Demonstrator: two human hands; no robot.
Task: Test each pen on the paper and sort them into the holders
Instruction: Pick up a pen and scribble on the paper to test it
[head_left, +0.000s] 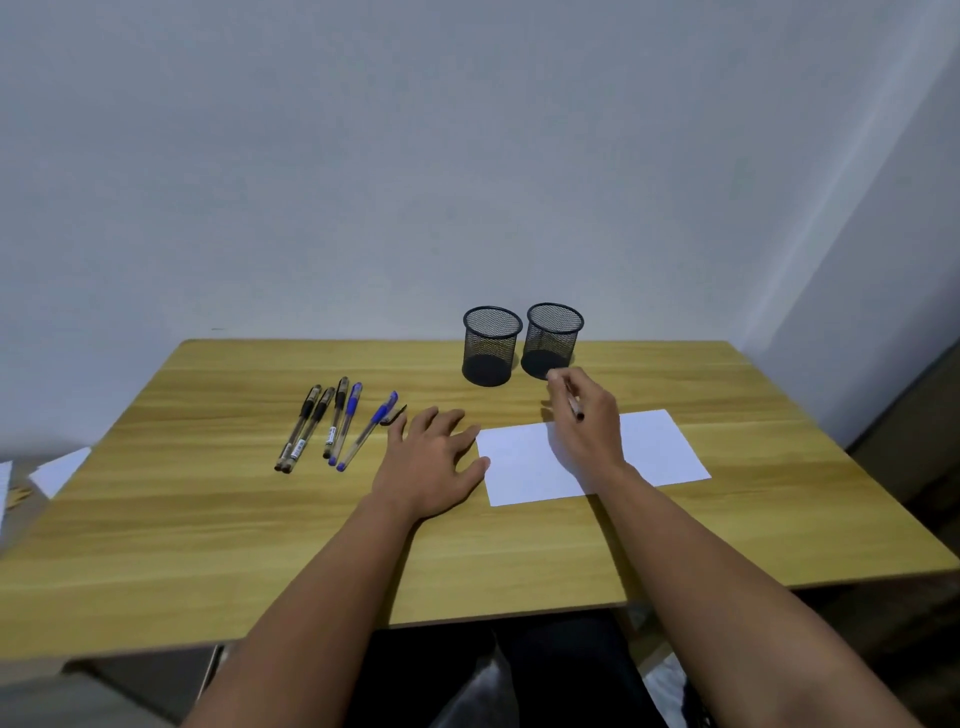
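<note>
Gripping a pen (575, 408) over the paper (660, 447), the right hand (587, 421) sits just short of the nearer holder (551, 340), while the left hand (434, 457) lies flat and spread.

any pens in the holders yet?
No: both mesh holders show only bare dark bottoms, and five pens lie on the table.

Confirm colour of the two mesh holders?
Both mesh holders are black; head view shows it.

Black mesh holders (492, 345), white paper (665, 452)
</note>
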